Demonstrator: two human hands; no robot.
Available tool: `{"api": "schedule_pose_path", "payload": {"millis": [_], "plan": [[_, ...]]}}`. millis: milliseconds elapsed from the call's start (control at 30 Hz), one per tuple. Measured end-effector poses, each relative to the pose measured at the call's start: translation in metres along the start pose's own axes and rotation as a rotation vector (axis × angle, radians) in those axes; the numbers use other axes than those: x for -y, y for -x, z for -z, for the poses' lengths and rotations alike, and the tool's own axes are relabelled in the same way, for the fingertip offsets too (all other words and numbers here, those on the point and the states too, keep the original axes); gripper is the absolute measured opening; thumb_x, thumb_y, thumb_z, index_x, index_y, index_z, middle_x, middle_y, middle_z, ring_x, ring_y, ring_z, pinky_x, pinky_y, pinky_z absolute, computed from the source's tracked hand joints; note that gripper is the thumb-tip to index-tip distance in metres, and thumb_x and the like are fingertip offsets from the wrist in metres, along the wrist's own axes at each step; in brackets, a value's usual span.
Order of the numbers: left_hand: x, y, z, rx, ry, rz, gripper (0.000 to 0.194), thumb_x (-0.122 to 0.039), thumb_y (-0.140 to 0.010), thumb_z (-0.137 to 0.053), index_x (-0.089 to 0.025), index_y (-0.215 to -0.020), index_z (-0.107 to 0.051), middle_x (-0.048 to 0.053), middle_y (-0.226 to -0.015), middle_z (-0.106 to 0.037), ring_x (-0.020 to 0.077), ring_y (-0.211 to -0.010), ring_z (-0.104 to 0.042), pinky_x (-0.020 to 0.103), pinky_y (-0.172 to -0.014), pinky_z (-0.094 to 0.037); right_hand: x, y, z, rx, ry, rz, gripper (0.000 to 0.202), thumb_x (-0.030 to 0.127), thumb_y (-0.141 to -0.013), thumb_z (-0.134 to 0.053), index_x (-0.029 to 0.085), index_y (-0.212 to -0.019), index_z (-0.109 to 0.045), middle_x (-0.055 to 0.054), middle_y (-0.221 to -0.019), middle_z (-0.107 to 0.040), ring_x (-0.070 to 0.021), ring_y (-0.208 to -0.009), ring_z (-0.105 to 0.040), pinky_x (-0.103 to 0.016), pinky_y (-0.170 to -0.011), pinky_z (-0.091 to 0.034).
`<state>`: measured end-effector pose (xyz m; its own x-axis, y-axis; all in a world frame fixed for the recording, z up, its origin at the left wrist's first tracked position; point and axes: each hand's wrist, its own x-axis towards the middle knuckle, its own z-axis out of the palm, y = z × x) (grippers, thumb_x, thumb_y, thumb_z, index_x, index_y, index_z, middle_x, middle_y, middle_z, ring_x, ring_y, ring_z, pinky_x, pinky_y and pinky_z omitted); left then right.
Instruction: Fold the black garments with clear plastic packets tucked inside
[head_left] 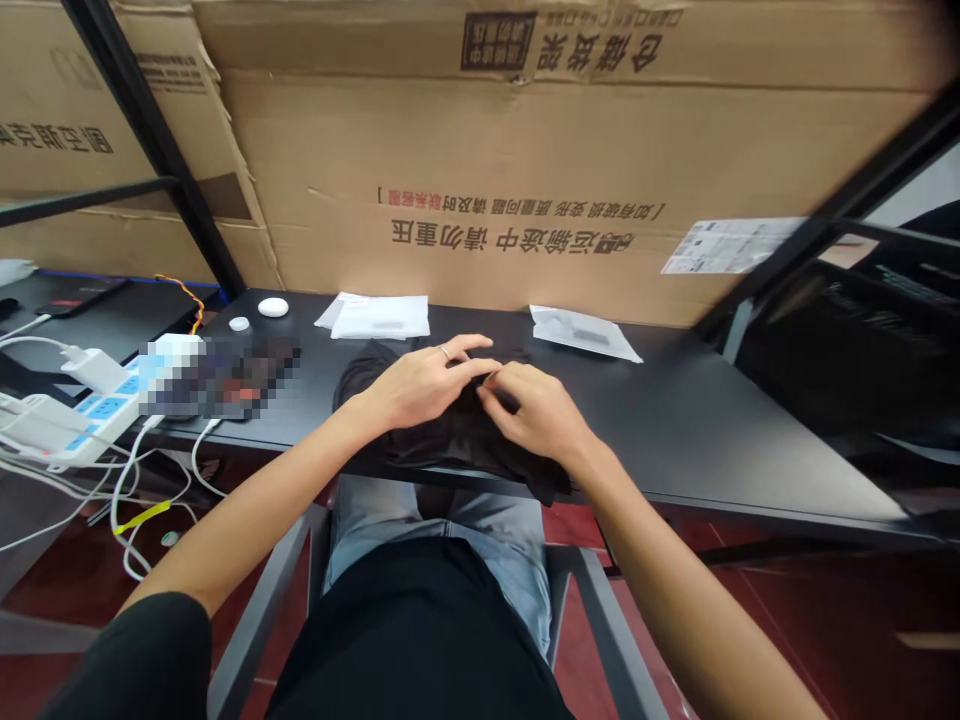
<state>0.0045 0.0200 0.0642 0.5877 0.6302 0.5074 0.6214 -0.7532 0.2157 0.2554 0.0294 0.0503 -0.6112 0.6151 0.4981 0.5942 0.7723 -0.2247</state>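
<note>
A crumpled black cloth lies at the front edge of the black table, with one end hanging slightly over it. My left hand, with a ring on one finger, rests on it from the left. Its fingers stretch out to the right, apart from one another, and the thumb is hidden. From the other side my right hand is closed, thumb and fingers pinched on the cloth close to my left fingertips. Whether anything small is also in this pinch I cannot tell.
Behind the table stands a large cardboard sheet. Two white packets, one on the left and one on the right, lie near it. Further left are a white oval case, a power strip and tangled white cables.
</note>
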Motion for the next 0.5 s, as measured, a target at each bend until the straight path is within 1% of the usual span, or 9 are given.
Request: {"api": "schedule_pose_path", "payload": {"millis": [33, 67, 100, 167, 200, 267, 333, 400, 500], "plan": [[-0.001, 0.001, -0.004, 0.012, 0.048, -0.019, 0.048, -0.017, -0.112, -0.051, -0.033, -0.157, -0.062, 0.008, -0.177, -0.052, 0.0265, -0.142, -0.071, 0.042, -0.115, -0.062, -0.004, 0.005, 0.007, -0.064, 0.008, -0.049, 0.025, 0.034, -0.112, -0.056, 0.029, -0.118, -0.08, -0.012, -0.111, -0.085, -0.0352, -0.109, -0.08, -0.054, -0.104, -0.067], [-0.002, 0.004, -0.006, 0.0, 0.081, -0.013, 0.051, -0.019, -0.112, -0.054, -0.032, -0.161, -0.057, 0.009, -0.177, -0.052, 0.0264, -0.141, -0.071, 0.043, -0.117, -0.061, -0.008, 0.01, 0.012, -0.104, 0.007, -0.067, 0.025, 0.035, -0.112, -0.059, 0.03, -0.125, -0.079, -0.012, -0.12, -0.084, -0.0356, -0.116, -0.079, -0.054, -0.108, -0.066], [-0.001, 0.008, -0.006, -0.024, 0.096, 0.018, 0.052, -0.022, -0.111, -0.058, -0.031, -0.162, -0.054, 0.011, -0.174, -0.054, 0.027, -0.14, -0.072, 0.044, -0.118, -0.061, -0.011, 0.013, 0.016, -0.115, -0.003, -0.055, 0.03, 0.034, -0.111, -0.06, 0.03, -0.136, -0.076, -0.012, -0.134, -0.081, -0.0362, -0.127, -0.077, -0.055, -0.114, -0.064], [0.002, 0.016, -0.004, -0.065, 0.069, 0.137, 0.051, -0.033, -0.107, -0.07, -0.025, -0.156, -0.055, 0.015, -0.163, -0.061, 0.0303, -0.136, -0.072, 0.046, -0.116, -0.062, -0.014, 0.016, 0.017, -0.06, -0.025, 0.014, 0.043, 0.029, -0.111, -0.059, 0.03, -0.152, -0.07, -0.012, -0.16, -0.071, -0.0368, -0.147, -0.068, -0.058, -0.126, -0.058], [0.004, 0.02, -0.001, -0.064, 0.029, 0.208, 0.051, -0.041, -0.104, -0.076, -0.023, -0.149, -0.059, 0.016, -0.154, -0.065, 0.0328, -0.133, -0.072, 0.048, -0.114, -0.062, -0.014, 0.015, 0.015, -0.012, -0.03, 0.053, 0.046, 0.026, -0.111, -0.057, 0.029, -0.155, -0.069, -0.011, -0.166, -0.067, -0.0369, -0.152, -0.065, -0.059, -0.129, -0.056], [0.008, 0.027, 0.004, -0.005, -0.067, 0.338, 0.051, -0.054, -0.097, -0.085, -0.022, -0.131, -0.065, 0.015, -0.135, -0.072, 0.0375, -0.128, -0.072, 0.052, -0.11, -0.061, -0.015, 0.013, 0.007, 0.064, -0.022, 0.112, 0.045, 0.021, -0.11, -0.055, 0.028, -0.15, -0.075, -0.011, -0.161, -0.071, -0.0373, -0.151, -0.066, -0.061, -0.128, -0.057], [0.01, 0.031, 0.007, 0.081, -0.127, 0.436, 0.048, -0.057, -0.094, -0.087, -0.023, -0.119, -0.066, 0.012, -0.119, -0.076, 0.0384, -0.122, -0.073, 0.051, -0.105, -0.061, -0.014, 0.012, -0.001, 0.095, 0.0, 0.139, 0.041, 0.02, -0.11, -0.056, 0.027, -0.141, -0.081, -0.012, -0.148, -0.079, -0.0368, -0.143, -0.072, -0.061, -0.125, -0.06], [0.01, 0.033, 0.007, 0.135, -0.129, 0.51, 0.042, -0.053, -0.095, -0.085, -0.024, -0.118, -0.065, 0.009, -0.108, -0.078, 0.0356, -0.113, -0.075, 0.047, -0.098, -0.06, -0.014, 0.013, -0.006, 0.098, 0.023, 0.144, 0.039, 0.02, -0.111, -0.057, 0.024, -0.139, -0.083, -0.013, -0.143, -0.081, -0.0362, -0.137, -0.076, -0.059, -0.122, -0.063], [0.009, 0.033, 0.003, 0.128, -0.084, 0.57, 0.038, -0.046, -0.097, -0.081, -0.025, -0.124, -0.064, 0.005, -0.104, -0.079, 0.0311, -0.104, -0.077, 0.041, -0.091, -0.058, -0.014, 0.019, -0.006, 0.108, 0.045, 0.137, 0.04, 0.02, -0.112, -0.056, 0.02, -0.141, -0.082, -0.015, -0.145, -0.081, -0.0363, -0.136, -0.077, -0.059, -0.12, -0.065]]}}
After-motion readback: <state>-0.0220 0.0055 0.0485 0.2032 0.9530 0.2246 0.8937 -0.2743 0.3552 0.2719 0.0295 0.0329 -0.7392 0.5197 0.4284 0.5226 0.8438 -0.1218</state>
